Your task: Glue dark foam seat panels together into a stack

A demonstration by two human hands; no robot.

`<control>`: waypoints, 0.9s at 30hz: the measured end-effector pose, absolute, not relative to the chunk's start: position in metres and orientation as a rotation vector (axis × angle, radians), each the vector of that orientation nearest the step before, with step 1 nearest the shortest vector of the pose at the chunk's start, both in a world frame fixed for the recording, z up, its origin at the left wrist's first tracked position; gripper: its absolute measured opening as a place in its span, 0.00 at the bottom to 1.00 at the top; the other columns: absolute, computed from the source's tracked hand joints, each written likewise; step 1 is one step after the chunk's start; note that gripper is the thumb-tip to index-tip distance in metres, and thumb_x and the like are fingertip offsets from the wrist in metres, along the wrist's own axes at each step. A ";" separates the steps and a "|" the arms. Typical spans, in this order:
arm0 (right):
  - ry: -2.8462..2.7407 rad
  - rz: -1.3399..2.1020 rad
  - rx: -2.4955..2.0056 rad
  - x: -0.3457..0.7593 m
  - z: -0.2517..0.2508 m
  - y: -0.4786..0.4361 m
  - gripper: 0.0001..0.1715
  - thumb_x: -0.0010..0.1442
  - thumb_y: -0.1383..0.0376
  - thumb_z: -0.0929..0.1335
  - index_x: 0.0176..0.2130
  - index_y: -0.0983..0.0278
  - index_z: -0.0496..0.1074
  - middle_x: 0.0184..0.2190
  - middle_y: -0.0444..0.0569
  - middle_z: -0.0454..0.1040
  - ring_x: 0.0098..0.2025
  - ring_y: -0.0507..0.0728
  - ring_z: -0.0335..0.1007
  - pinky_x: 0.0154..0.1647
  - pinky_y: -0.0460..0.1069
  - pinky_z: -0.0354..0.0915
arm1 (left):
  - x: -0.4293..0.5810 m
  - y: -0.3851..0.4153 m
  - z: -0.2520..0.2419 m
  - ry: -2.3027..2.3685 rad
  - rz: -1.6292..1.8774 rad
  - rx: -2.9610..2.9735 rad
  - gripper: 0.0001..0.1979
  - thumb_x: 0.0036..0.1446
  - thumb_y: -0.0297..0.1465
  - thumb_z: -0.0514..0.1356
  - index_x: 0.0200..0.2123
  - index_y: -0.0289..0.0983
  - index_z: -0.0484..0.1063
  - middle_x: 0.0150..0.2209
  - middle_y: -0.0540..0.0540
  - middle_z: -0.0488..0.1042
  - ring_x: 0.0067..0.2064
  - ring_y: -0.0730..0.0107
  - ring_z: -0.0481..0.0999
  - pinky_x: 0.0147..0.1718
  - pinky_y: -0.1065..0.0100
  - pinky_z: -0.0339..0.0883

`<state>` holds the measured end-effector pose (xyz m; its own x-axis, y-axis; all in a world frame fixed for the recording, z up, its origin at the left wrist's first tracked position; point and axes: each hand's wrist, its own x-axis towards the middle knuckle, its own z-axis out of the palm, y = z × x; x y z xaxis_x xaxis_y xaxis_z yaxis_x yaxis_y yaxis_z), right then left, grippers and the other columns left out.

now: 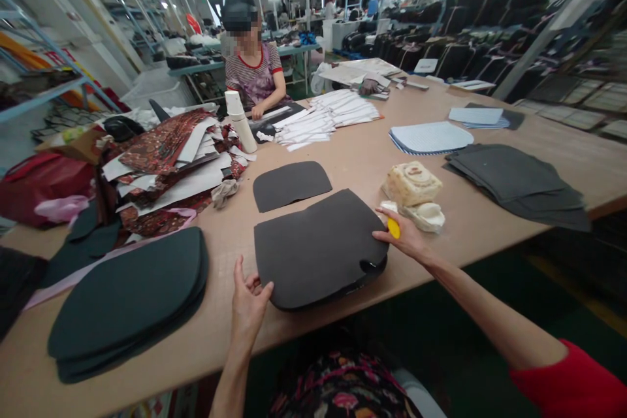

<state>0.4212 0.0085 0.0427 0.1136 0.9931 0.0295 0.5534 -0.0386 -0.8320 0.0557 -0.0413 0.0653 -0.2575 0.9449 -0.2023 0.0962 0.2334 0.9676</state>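
Note:
A dark grey sheet [318, 241] with rounded corners lies in front of me on a dark stack, with a notch near its right front edge. My left hand [249, 300] pinches its left edge, thumb on top and index finger raised. At the right edge, my right hand [406, 236] has fingertips on the sheet and also holds a yellow-handled tool [393, 227], whose working end I cannot make out. Behind the sheet lies a smaller grey piece [292, 185]. Just beyond my right hand are a cream block [412, 183] and a crumpled whitish lump [427, 216].
Dark green panels [130, 300] are stacked at left, near patterned and white scraps [169, 150]. Grey sheets [509, 176] and pale blue pieces [431, 137] lie at right. Across the table [362, 144], a person [255, 68] sits by white strips [323, 117] and stacked cups [241, 123].

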 end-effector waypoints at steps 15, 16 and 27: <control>-1.596 0.722 -1.694 0.419 0.017 0.005 0.37 0.47 0.55 0.70 0.54 0.67 0.65 0.49 0.56 0.71 0.48 0.64 0.68 0.48 0.56 0.64 | 0.049 -0.028 0.043 1.695 1.080 1.187 0.49 0.40 0.30 0.62 0.63 0.35 0.40 0.34 0.47 0.73 0.35 0.66 0.76 0.39 0.61 0.72; -1.594 0.720 -1.707 0.419 0.016 0.005 0.38 0.47 0.55 0.69 0.54 0.67 0.65 0.48 0.56 0.72 0.46 0.64 0.69 0.47 0.56 0.65 | 0.048 -0.028 0.042 1.691 1.075 1.193 0.49 0.40 0.30 0.62 0.63 0.35 0.39 0.34 0.47 0.73 0.35 0.66 0.76 0.39 0.61 0.72; -1.637 0.727 -1.764 0.415 0.017 0.003 0.37 0.49 0.58 0.70 0.57 0.66 0.63 0.48 0.56 0.71 0.46 0.64 0.69 0.45 0.56 0.65 | 0.046 -0.029 0.037 1.748 0.992 1.308 0.47 0.42 0.32 0.60 0.63 0.36 0.40 0.38 0.44 0.73 0.36 0.66 0.75 0.36 0.64 0.71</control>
